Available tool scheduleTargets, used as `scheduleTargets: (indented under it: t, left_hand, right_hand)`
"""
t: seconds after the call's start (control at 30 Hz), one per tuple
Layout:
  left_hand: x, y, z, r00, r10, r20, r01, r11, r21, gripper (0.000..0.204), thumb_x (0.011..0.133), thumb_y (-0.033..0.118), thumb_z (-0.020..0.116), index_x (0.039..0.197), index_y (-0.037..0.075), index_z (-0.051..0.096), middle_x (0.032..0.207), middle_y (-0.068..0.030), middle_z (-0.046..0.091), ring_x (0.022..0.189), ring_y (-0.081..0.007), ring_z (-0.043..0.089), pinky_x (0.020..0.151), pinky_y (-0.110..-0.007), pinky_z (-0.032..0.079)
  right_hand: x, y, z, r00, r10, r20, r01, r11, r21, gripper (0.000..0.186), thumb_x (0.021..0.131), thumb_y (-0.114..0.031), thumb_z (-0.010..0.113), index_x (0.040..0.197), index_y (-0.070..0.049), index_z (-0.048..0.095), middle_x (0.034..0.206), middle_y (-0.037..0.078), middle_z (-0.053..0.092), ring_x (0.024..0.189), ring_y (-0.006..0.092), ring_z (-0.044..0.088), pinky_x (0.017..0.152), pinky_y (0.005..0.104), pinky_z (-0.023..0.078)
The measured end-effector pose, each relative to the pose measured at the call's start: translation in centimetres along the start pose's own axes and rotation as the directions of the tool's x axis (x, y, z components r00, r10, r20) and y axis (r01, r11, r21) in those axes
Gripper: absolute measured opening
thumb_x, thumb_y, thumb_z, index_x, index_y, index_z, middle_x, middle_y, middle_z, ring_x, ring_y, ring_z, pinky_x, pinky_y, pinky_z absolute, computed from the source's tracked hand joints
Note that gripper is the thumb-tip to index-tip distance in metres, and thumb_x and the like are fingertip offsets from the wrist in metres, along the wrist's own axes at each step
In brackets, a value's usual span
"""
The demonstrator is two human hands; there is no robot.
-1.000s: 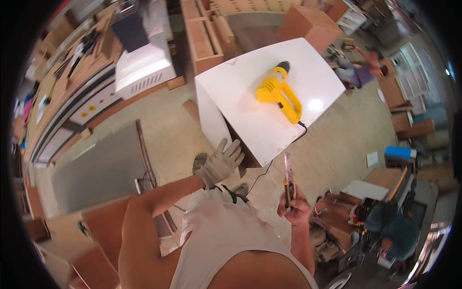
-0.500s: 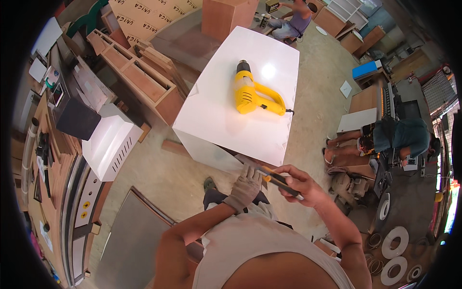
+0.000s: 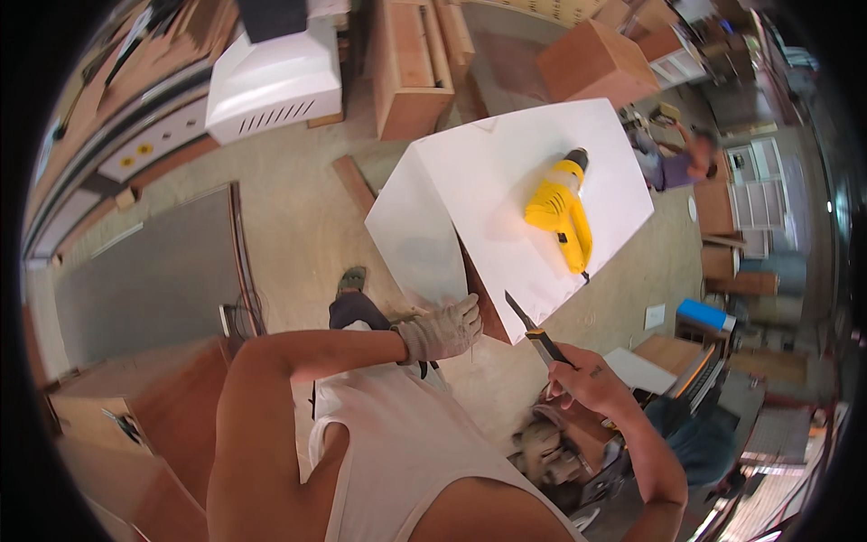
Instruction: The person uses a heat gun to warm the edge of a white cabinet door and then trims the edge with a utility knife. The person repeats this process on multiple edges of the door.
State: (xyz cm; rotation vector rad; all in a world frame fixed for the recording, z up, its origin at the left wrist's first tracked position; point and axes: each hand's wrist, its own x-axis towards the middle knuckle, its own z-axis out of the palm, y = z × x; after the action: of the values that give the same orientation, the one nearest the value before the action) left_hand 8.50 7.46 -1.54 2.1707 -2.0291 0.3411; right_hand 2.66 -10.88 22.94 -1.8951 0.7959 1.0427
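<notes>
My right hand (image 3: 587,379) is closed around a utility knife (image 3: 540,341) with a black and yellow handle. Its blade points up and left, close to the near corner of a box with a white top (image 3: 533,244). My left hand (image 3: 442,332), in a grey work glove, has its fingers closed at the near edge of a white laminate sheet (image 3: 420,239) on the box's left side. Between that sheet and the top, a dark gap shows brown wood (image 3: 483,298). On the top lies a yellow heat gun (image 3: 562,210), touched by neither hand.
Wooden cabinet frames (image 3: 411,81) and a white slotted hood (image 3: 275,90) stand beyond the box. A grey panel (image 3: 153,271) lies at left, with a wooden cabinet (image 3: 181,415) nearer. A co-worker (image 3: 673,163) sits at the far right. A wood strip (image 3: 354,185) lies on the floor.
The view has swung, so the box appears farther right. The knife has come away from my left hand, its blade now pointing up-left. A gap along the sheet shows more brown wood.
</notes>
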Motion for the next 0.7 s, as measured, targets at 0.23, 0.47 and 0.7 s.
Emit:
scheduleTargets:
  t: [0.23, 0.47, 0.7]
  left_hand:
    - [-0.5, -0.1, -0.3, 1.0, 0.017, 0.006, -0.017, 0.999, 0.035, 0.027, 0.079, 0.018, 0.056, 0.097, 0.002, 0.065, 0.094, -0.0097, 0.064, 0.098, -0.0287, 0.059, 0.101, -0.049, 0.037]
    - [0.7, 0.9, 2.2, 0.988, 0.049, -0.143, -0.057, 0.997, -0.057, 0.023, 0.076, 0.02, 0.056, 0.087, 0.003, 0.068, 0.086, -0.008, 0.064, 0.085, -0.027, 0.06, 0.091, -0.043, 0.04]
    - [0.6, 0.8, 1.6, 0.976, -0.133, -0.175, 0.068, 0.94, -0.336, 0.02, 0.077, 0.023, 0.057, 0.077, 0.004, 0.061, 0.072, -0.0072, 0.058, 0.078, -0.024, 0.055, 0.066, -0.032, 0.045]
  right_hand:
    - [6.7, -5.1, -0.1, 0.989, 0.095, 0.115, -0.02, 0.848, -0.53, 0.024, 0.09, -0.018, 0.045, 0.094, 0.003, 0.054, 0.08, 0.012, 0.062, 0.059, 0.0189, 0.065, 0.05, 0.0293, 0.053]
    - [14.1, -8.9, 1.6, 0.983, 0.131, 0.133, -0.006, 0.733, -0.68, 0.017, 0.084, -0.01, 0.052, 0.089, 0.006, 0.058, 0.064, 0.014, 0.062, 0.054, 0.0193, 0.064, 0.046, 0.0316, 0.052]
    - [15.8, -17.8, 1.2, 0.963, 0.269, 0.023, -0.179, 0.699, -0.693, 0.025, 0.089, -0.021, 0.057, 0.083, 0.003, 0.057, 0.066, 0.009, 0.062, 0.054, 0.0167, 0.063, 0.045, 0.0305, 0.051]
